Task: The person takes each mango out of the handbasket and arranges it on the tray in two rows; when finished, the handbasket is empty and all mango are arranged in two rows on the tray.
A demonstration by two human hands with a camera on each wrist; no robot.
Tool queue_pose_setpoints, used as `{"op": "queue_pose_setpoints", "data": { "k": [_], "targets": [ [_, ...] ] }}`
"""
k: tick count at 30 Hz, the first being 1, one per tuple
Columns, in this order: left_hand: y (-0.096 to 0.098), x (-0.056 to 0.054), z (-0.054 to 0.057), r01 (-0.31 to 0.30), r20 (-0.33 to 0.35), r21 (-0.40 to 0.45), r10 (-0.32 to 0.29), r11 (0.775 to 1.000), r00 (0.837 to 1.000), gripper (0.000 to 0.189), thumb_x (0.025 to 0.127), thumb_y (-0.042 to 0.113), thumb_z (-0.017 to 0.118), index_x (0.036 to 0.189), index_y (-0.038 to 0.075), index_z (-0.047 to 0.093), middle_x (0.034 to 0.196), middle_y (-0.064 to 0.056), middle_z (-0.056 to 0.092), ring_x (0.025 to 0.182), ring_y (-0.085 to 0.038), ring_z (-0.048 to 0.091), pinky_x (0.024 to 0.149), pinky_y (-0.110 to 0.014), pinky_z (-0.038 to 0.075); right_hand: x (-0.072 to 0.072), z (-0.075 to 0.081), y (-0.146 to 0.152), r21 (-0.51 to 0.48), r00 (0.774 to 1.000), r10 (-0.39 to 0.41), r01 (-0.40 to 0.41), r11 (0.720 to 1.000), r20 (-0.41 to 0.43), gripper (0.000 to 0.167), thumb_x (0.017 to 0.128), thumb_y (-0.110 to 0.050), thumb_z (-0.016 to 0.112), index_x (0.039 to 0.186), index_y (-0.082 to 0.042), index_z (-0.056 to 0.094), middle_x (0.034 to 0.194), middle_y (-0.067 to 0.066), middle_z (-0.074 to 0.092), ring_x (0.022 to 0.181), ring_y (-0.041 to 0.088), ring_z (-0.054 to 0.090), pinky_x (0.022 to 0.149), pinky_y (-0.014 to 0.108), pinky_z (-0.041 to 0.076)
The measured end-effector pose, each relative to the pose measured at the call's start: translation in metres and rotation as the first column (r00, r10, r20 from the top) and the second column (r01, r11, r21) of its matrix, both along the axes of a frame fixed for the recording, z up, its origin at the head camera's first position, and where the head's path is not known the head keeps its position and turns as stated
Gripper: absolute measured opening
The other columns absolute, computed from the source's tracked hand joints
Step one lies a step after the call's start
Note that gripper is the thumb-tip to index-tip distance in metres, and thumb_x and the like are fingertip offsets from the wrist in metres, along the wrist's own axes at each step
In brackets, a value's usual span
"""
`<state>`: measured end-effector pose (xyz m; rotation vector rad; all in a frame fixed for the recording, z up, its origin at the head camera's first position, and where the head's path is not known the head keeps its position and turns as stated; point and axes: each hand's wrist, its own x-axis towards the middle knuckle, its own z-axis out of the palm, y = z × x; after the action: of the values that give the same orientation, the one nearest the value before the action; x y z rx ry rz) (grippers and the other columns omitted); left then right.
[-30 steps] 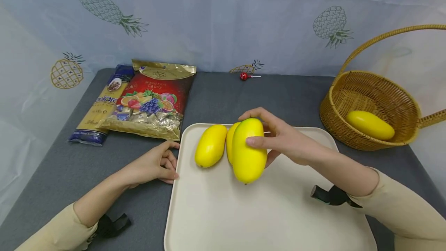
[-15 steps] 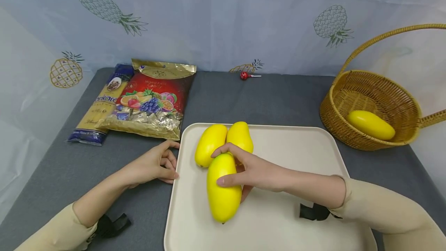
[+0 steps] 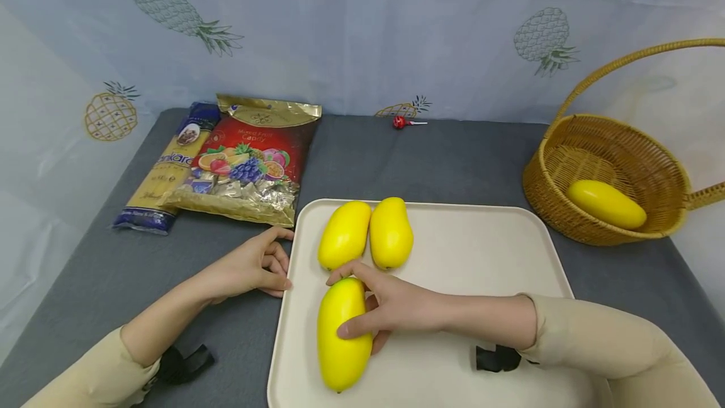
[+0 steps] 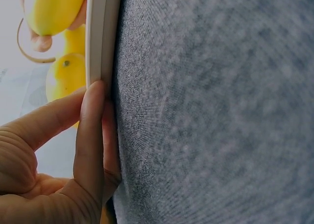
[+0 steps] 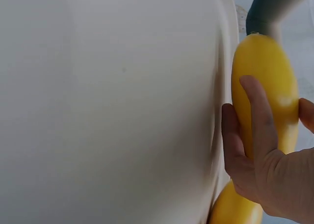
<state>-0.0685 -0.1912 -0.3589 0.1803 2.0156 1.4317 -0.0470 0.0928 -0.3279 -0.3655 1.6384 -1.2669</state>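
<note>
A yellow mango (image 3: 340,345) is gripped by my right hand (image 3: 391,310), thumb on its near face and fingers around its upper end. It is over the left part of the beige tray (image 3: 453,250). Two other mangoes, a left one (image 3: 344,235) and a right one (image 3: 391,233), lie side by side at the tray's far left. My left hand (image 3: 255,266) holds the tray's left edge; in the left wrist view, its fingertips are right at the tray rim (image 4: 100,42). In the right wrist view, the held mango (image 5: 265,72) sits between thumb and fingers.
A wicker basket (image 3: 535,175) with one mango (image 3: 606,204) inside stands at the right. Behind my left hand lie a candy bag (image 3: 249,156) and a pasta packet (image 3: 164,178). A red lollipop (image 3: 399,123) is near the table's back edge.
My right hand has carried the mango left and toward me, away from the two on the tray, so the right one of these shows fully. The left hand stays at the tray edge.
</note>
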Motion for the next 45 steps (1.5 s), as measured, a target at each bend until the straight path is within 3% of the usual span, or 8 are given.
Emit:
{"op": "queue_pose_setpoints", "data": {
  "k": [13,23,29,37,45],
  "targets": [
    [0.001,0.000,0.000,0.006,-0.002,0.002,-0.006,1.000,1.000,0.088,0.081,0.005,0.077,0.147,-0.003,0.020,0.098,-0.019,0.056,0.079,-0.020,0.067,0.072,-0.035,0.064,0.005,-0.004,-0.007,0.009,0.999,0.007,-0.006,1.000,-0.034,0.057,0.088,-0.019,0.074,0.134,-0.024,0.041,0.093,0.005,0.063,0.065,0.015,0.063,0.056,0.031,0.060],
    [0.000,0.000,0.000,0.019,-0.012,0.013,-0.019,1.000,1.000,0.087,0.082,0.004,0.077,0.146,-0.004,0.020,0.098,-0.019,0.056,0.079,-0.019,0.068,0.071,-0.036,0.064,0.004,-0.002,-0.010,0.028,0.996,0.019,-0.017,0.999,-0.088,0.050,0.088,-0.012,0.074,0.130,-0.016,0.049,0.096,0.006,0.061,0.070,0.017,0.063,0.063,0.032,0.061],
    [0.001,-0.001,0.000,0.018,-0.011,0.002,-0.018,1.000,1.000,0.087,0.082,0.005,0.077,0.147,-0.003,0.020,0.098,-0.019,0.056,0.079,-0.020,0.068,0.072,-0.035,0.064,0.001,-0.002,-0.009,0.023,0.994,0.024,-0.022,1.000,-0.109,0.053,0.087,-0.011,0.074,0.135,-0.015,0.050,0.088,0.006,0.063,0.064,0.016,0.061,0.065,0.031,0.061],
    [0.001,-0.002,0.000,0.015,-0.011,0.000,-0.015,1.000,1.000,0.088,0.081,0.004,0.078,0.147,-0.003,0.020,0.098,-0.019,0.055,0.079,-0.019,0.067,0.071,-0.035,0.064,-0.004,0.001,-0.005,0.032,0.990,0.015,-0.011,0.999,-0.140,0.055,0.087,-0.010,0.073,0.137,-0.017,0.052,0.117,0.010,0.054,0.075,0.015,0.064,0.071,0.031,0.062],
    [0.001,-0.001,0.001,0.015,-0.001,0.007,-0.015,1.000,1.000,0.086,0.082,0.004,0.077,0.146,-0.004,0.020,0.098,-0.019,0.055,0.079,-0.019,0.067,0.071,-0.035,0.064,-0.006,0.009,0.002,0.045,0.990,0.002,0.005,0.999,-0.144,0.054,0.088,-0.011,0.073,0.137,-0.019,0.052,0.129,0.011,0.050,0.091,0.017,0.068,0.075,0.034,0.062]
  ]
}}
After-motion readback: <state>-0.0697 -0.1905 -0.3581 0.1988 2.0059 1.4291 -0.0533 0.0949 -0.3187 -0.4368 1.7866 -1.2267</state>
